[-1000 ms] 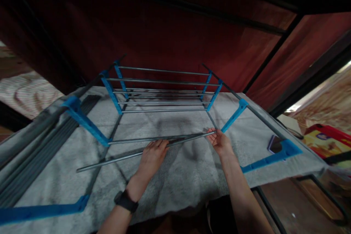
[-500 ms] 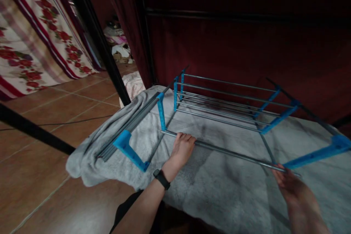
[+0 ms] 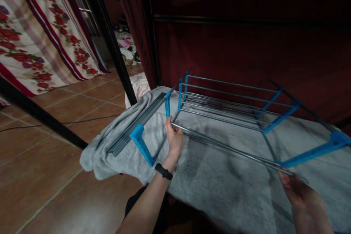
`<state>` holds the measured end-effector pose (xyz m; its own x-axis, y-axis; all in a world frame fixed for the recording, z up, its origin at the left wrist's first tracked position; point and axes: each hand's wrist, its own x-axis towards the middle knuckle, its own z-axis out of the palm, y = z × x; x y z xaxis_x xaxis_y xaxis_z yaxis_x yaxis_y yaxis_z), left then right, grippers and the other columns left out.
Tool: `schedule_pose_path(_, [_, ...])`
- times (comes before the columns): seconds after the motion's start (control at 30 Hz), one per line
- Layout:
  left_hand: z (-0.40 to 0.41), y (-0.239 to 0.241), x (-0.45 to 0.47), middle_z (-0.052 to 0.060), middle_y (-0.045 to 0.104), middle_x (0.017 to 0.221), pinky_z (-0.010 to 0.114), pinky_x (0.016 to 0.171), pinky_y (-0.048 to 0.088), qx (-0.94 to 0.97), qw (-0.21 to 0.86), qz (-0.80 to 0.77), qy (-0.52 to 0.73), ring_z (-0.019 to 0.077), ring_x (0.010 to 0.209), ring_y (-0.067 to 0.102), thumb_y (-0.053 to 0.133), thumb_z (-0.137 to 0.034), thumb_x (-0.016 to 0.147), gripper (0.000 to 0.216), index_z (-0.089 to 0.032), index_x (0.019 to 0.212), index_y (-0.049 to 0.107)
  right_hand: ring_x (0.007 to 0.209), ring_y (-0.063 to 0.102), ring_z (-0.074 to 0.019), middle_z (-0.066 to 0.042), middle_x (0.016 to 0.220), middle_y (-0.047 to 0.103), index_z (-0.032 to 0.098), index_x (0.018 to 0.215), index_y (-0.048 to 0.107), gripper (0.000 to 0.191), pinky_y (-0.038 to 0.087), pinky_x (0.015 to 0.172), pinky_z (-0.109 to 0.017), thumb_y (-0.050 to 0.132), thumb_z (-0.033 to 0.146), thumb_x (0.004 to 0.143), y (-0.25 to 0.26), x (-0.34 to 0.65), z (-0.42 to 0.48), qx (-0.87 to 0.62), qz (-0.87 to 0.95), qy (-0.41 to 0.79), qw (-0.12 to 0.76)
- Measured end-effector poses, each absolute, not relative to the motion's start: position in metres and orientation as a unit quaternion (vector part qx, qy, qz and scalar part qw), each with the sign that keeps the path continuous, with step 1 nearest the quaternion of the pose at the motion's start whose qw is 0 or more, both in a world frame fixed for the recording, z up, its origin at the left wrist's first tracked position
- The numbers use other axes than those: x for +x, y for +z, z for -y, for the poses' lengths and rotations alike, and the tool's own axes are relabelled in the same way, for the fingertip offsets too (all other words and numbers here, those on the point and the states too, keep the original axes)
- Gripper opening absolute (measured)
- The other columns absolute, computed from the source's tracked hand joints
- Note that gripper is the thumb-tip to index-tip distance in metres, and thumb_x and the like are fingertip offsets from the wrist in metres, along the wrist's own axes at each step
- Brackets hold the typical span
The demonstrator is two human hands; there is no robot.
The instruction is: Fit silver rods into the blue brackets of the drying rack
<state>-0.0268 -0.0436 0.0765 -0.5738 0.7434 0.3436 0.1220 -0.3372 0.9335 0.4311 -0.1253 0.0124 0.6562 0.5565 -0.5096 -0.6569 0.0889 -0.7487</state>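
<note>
Rod (image 3: 274, 167) crosses blurred right hand (image 3: 303, 192); grip unclear.

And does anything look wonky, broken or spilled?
I see nothing broken or spilled. One rod, held by the left hand and right hand, looks askew: its end sticks out past the lower end of the blue bracket instead of lining up. The jumbled heap in the background looks untidy.

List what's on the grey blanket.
A rack with blue brackets and, at left, a bundle of grey tubes. Blanket directly under the bundle is covered; can't see it.
</note>
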Motion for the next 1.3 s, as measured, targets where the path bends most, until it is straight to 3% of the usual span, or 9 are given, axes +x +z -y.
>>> schedule_pose_path(0.13, [0.051,0.086,-0.024,0.009,0.058,0.14,0.027,0.093,0.052,0.341,0.308,-0.446,0.768,0.0203,0.114,0.067,0.065,-0.006,0.079,0.067,-0.029,0.141,0.051,0.085,0.072,-0.0127,-0.005,0.097,0.069,0.02,0.089,0.065,0.04,0.061,0.087,-0.03,0.037,-0.006,0.073,0.021,0.424,0.128,-0.511,-0.055,0.403,0.758])
schedule_pose_path(0.23, [0.051,0.088,-0.025,0.006,0.069,0.12,0.027,0.09,0.054,0.243,0.397,-0.424,0.777,0.018,0.1,0.072,0.067,-0.003,0.078,0.059,-0.027,0.131,0.057,0.08,0.072,-0.0136,-0.005,0.091,0.066,0.02,0.087,0.064,0.038,0.064,0.077,-0.029,0.037,-0.005,0.075,0.027,0.424,0.134,-0.489,-0.049,0.393,0.777])
schedule_pose_path(0.33, [0.045,0.085,-0.028,0.006,0.071,0.109,0.03,0.091,0.056,0.13,0.469,-0.392,0.781,0.017,0.094,0.074,0.065,-0.002,0.081,0.042,-0.023,0.117,0.059,0.081,0.072,-0.0132,-0.004,0.092,0.066,0.019,0.084,0.062,0.033,0.064,0.074,-0.028,0.04,-0.004,0.077,0.028,0.421,0.141,-0.483,-0.032,0.386,0.785])
schedule_pose_path(0.5, [0.041,0.08,-0.034,0.006,0.075,0.094,0.03,0.089,0.058,0.077,0.539,-0.349,0.763,0.0152,0.087,0.074,0.061,0.002,0.084,0.032,-0.02,0.107,0.057,0.077,0.071,-0.012,-0.002,0.087,0.067,0.02,0.08,0.063,0.027,0.064,0.071,-0.023,0.047,-0.002,0.081,0.026,0.409,0.144,-0.516,-0.051,0.398,0.757])
schedule_pose_path(0.7, [0.038,0.076,-0.03,0.006,0.074,0.084,0.025,0.078,0.058,0.109,0.578,-0.352,0.728,0.0136,0.078,0.073,0.07,-0.01,0.087,0.007,-0.015,0.088,0.064,0.07,0.07,-0.0086,0.003,0.079,0.067,0.02,0.08,0.062,0.022,0.063,0.068,-0.021,0.051,0.002,0.087,0.027,0.408,0.138,-0.546,-0.046,0.408,0.73])
schedule_pose_path(0.8, [0.036,0.073,-0.025,0.006,0.074,0.081,0.025,0.076,0.057,0.114,0.582,-0.357,0.721,0.0139,0.077,0.072,0.077,-0.014,0.082,0.013,-0.014,0.08,0.064,0.065,0.068,-0.0085,0.003,0.078,0.067,0.019,0.078,0.059,0.02,0.062,0.064,-0.021,0.051,0.005,0.089,0.026,0.414,0.137,-0.556,-0.052,0.416,0.717])
schedule_pose_path(1.0, [0.036,0.072,-0.016,0.005,0.076,0.088,0.025,0.079,0.056,0.139,0.585,-0.356,0.715,0.0141,0.082,0.073,0.08,-0.011,0.076,0.02,-0.016,0.091,0.067,0.064,0.068,-0.0096,0.002,0.078,0.067,0.019,0.081,0.059,0.022,0.062,0.061,-0.022,0.048,0.002,0.089,0.028,0.413,0.129,-0.561,-0.051,0.423,0.71])
schedule_pose_path(1.3, [0.031,0.07,0.001,0.006,0.076,0.086,0.027,0.079,0.055,0.141,0.609,-0.377,0.683,0.0156,0.082,0.074,0.082,-0.015,0.075,0.021,-0.016,0.086,0.065,0.058,0.066,-0.0076,0.004,0.073,0.065,0.019,0.079,0.059,0.018,0.061,0.06,-0.02,0.052,0.009,0.093,0.038,0.411,0.125,-0.567,-0.095,0.414,0.706])
